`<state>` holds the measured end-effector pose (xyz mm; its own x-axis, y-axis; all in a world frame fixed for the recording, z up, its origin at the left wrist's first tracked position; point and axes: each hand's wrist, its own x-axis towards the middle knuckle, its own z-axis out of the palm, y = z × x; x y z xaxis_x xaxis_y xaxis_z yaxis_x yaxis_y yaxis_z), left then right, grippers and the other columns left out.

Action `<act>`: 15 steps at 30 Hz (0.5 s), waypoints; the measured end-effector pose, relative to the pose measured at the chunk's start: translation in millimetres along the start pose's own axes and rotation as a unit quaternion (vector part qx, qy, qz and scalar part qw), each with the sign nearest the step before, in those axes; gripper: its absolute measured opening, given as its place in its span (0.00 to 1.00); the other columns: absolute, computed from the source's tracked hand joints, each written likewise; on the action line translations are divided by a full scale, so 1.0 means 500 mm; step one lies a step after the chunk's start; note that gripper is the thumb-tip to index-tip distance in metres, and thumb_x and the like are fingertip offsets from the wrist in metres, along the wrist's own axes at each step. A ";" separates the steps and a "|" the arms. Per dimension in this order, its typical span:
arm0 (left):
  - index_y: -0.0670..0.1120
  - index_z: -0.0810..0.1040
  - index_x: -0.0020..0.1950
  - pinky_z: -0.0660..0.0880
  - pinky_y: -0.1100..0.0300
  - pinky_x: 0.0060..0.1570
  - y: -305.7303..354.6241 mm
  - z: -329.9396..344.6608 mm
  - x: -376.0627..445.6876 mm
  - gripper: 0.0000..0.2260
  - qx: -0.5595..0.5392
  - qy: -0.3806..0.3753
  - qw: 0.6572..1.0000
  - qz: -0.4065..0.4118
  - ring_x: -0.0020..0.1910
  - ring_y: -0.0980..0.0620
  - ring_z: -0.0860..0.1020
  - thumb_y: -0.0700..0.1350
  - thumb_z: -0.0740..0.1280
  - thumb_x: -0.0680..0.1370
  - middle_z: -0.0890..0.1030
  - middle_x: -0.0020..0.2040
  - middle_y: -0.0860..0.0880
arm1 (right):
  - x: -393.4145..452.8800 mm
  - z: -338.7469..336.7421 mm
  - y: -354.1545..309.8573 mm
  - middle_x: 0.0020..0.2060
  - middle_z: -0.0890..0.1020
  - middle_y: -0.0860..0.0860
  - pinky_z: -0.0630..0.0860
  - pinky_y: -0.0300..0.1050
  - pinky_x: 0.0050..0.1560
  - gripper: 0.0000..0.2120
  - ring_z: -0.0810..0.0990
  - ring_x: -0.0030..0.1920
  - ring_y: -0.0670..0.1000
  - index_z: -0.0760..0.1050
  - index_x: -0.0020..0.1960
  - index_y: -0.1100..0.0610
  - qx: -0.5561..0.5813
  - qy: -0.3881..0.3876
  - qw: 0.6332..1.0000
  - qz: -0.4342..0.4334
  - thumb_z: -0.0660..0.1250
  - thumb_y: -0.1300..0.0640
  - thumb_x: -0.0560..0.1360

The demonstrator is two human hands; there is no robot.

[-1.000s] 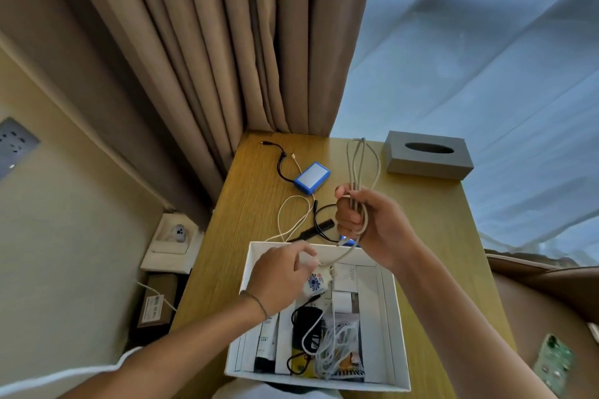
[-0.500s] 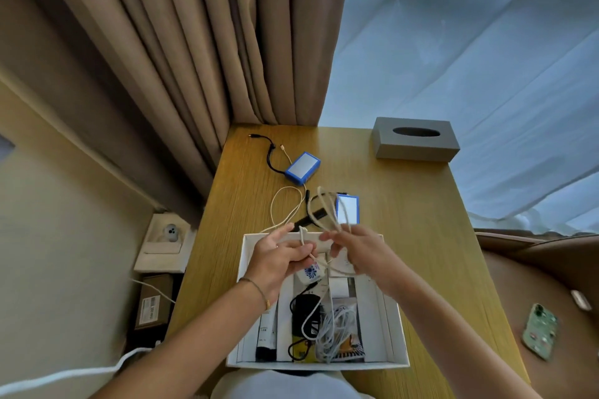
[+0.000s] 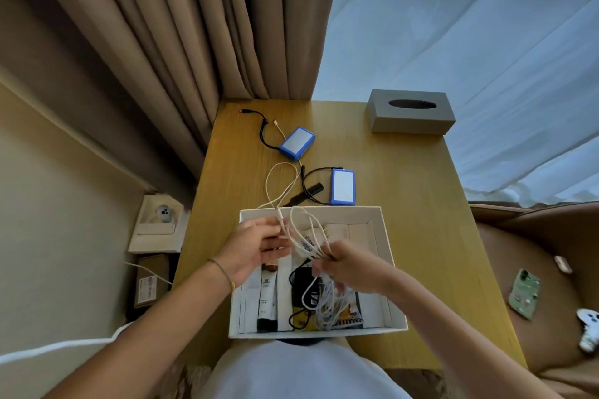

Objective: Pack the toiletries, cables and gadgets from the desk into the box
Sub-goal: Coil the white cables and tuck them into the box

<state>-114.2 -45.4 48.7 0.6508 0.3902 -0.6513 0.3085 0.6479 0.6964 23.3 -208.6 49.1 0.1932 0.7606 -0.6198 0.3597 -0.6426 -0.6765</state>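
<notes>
White cable point(image 3: 303, 230) looped between both hands over box point(image 3: 385, 238); labels unreadable.

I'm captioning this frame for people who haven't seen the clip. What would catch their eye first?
Both hands, the left hand and right hand, hold a looped white cable over the open white box at the desk's near edge. Beyond the box lie two blue gadgets trailing cords, and a grey tissue box sits at the far right corner.

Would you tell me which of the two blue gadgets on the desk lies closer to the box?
The blue gadget lying just beyond the box's far rim, lengthwise toward it. The other blue gadget sits farther back, turned at an angle.
</notes>
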 end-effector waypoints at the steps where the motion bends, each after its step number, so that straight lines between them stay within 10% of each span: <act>1: 0.38 0.80 0.61 0.84 0.52 0.44 0.007 -0.005 0.000 0.11 0.000 0.006 1.000 0.001 0.44 0.45 0.84 0.39 0.62 0.82 0.83 0.51 0.38 | 0.001 0.008 0.000 0.39 0.76 0.55 0.74 0.42 0.34 0.11 0.74 0.33 0.49 0.76 0.45 0.54 0.010 -0.016 1.000 0.004 0.59 0.56 0.84; 6: 0.51 0.74 0.67 0.82 0.52 0.45 0.009 -0.015 0.006 0.24 0.346 0.026 0.932 0.102 0.50 0.48 0.82 0.61 0.69 0.75 0.80 0.58 0.48 | 0.028 0.064 -0.010 0.43 0.79 0.53 0.76 0.45 0.43 0.10 0.77 0.39 0.52 0.76 0.48 0.56 -0.106 -0.044 0.993 0.004 0.58 0.56 0.84; 9: 0.57 0.72 0.70 0.72 0.52 0.64 -0.012 -0.020 0.011 0.25 0.704 0.016 0.643 0.302 0.67 0.54 0.69 0.65 0.63 0.76 0.72 0.67 0.56 | 0.044 0.086 -0.012 0.48 0.81 0.58 0.76 0.51 0.48 0.13 0.78 0.45 0.57 0.76 0.56 0.62 -0.215 -0.083 0.973 -0.010 0.58 0.55 0.84; 10: 0.57 0.74 0.68 0.69 0.51 0.67 -0.017 -0.021 0.013 0.22 0.743 -0.043 0.600 0.295 0.69 0.53 0.68 0.64 0.62 0.77 0.73 0.67 0.56 | 0.047 0.092 -0.010 0.47 0.80 0.57 0.74 0.49 0.45 0.13 0.76 0.42 0.54 0.76 0.56 0.62 -0.239 -0.098 0.966 -0.013 0.58 0.55 0.84; 15: 0.52 0.83 0.56 0.69 0.60 0.37 -0.061 -0.031 0.015 0.13 0.771 -0.210 0.587 0.130 0.38 0.56 0.75 0.54 0.61 0.82 0.83 0.44 0.53 | 0.065 0.115 0.016 0.40 0.77 0.54 0.71 0.47 0.39 0.08 0.74 0.38 0.54 0.75 0.53 0.61 -0.269 -0.117 0.956 0.003 0.60 0.56 0.82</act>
<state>-129.7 -52.1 18.0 0.8288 -0.0613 -0.5562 0.2102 -0.8871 0.4110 -20.1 -194.2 0.6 0.0107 0.6746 -0.7381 0.7892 -0.4590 -0.4080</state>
